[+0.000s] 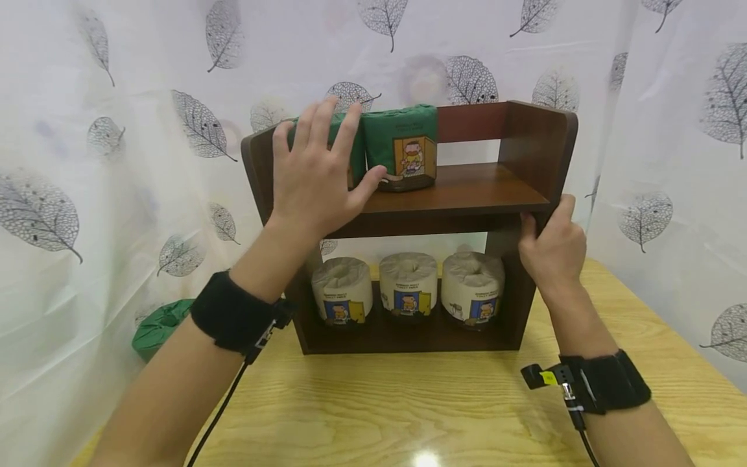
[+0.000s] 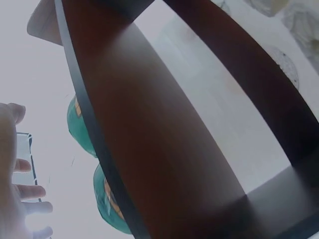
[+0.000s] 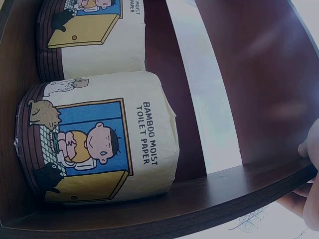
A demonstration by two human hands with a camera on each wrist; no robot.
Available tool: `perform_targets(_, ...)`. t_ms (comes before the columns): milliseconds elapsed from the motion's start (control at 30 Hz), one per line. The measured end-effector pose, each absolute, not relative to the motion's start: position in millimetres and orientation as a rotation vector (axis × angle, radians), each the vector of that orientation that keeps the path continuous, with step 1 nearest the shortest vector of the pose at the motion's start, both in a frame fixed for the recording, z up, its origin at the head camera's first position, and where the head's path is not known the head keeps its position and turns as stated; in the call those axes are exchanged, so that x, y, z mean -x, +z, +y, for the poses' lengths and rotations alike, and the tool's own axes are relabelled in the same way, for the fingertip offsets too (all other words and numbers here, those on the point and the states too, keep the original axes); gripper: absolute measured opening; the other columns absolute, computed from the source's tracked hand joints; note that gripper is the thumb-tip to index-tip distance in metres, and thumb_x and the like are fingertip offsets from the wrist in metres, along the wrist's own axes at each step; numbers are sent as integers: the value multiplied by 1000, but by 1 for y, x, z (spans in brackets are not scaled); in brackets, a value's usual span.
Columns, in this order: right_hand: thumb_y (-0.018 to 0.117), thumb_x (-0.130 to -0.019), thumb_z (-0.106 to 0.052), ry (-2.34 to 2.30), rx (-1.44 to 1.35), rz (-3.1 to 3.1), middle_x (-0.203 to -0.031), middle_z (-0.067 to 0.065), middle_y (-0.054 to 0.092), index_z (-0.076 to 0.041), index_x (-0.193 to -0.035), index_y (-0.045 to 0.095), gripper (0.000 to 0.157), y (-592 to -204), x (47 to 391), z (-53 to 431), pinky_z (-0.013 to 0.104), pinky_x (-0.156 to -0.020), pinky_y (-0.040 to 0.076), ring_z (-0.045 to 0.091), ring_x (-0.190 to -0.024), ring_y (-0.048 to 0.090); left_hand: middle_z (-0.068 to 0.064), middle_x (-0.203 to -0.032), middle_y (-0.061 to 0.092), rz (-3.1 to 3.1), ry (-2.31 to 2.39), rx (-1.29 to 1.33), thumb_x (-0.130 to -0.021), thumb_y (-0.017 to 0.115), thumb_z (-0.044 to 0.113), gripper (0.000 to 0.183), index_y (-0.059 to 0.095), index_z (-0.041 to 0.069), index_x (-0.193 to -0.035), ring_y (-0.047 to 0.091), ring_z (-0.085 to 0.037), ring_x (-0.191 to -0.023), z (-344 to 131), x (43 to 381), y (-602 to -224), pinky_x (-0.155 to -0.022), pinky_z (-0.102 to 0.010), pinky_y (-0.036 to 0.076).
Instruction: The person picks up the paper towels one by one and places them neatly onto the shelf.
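A dark brown two-tier shelf stands on the table. My left hand, fingers spread and straight, is in front of a green-wrapped toilet paper roll at the upper left and hides most of it. In the left wrist view the fingers stand apart from the two green rolls. Beside it on the upper tier sits a second green roll. My right hand grips the shelf's right side panel, thumb inside below the upper board. On the lower tier stand three cream rolls, the rightmost nearest that hand.
Another green-wrapped roll lies at the left, partly behind my left forearm. The wooden table extends in front of the shelf and to its right. A white curtain with leaf prints hangs behind and at both sides.
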State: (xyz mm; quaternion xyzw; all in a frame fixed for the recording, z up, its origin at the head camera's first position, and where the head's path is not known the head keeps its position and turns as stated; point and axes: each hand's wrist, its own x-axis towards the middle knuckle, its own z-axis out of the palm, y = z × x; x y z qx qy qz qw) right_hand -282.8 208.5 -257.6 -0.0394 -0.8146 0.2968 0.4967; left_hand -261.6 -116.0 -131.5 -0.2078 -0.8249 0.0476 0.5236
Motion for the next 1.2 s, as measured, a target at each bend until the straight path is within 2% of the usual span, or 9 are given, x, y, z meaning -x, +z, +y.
perform_targets(400,53,-87,-32,721,99,-1969,-76,33,55,1,-111,40,43,-257,282,207,63,-62,39,54,-76,52,-11,-147,27,-1929,-88,476,-88,34,64,74,25,19,-146,23,-26,-133,-147,243,-145,-100,-53,22)
perform_targets(667,52,-87,-33,715,106,-1976,-75,33,54,1,-111,40,43,-257,282,206,63,-62,39,54,-76,52,-9,-145,34,-1809,-220,466,-87,45,57,71,32,16,-143,29,-22,-130,-161,227,-159,-101,-55,21)
perform_targets(900,52,-88,-33,719,111,-1980,-77,33,55,2,-111,40,43,-256,281,206,63,-62,39,54,-77,52,-8,-143,38,-1772,-286,420,-86,45,54,69,36,13,-141,31,-19,-130,-172,216,-173,-101,-53,21)
perform_targets(1200,52,-87,-33,720,105,-1971,-77,34,54,1,-111,40,43,-257,282,206,64,-62,39,55,-77,52,-10,-139,42,-1742,-273,362,-85,48,52,69,40,9,-138,34,-23,-128,-192,214,-192,-98,-55,22)
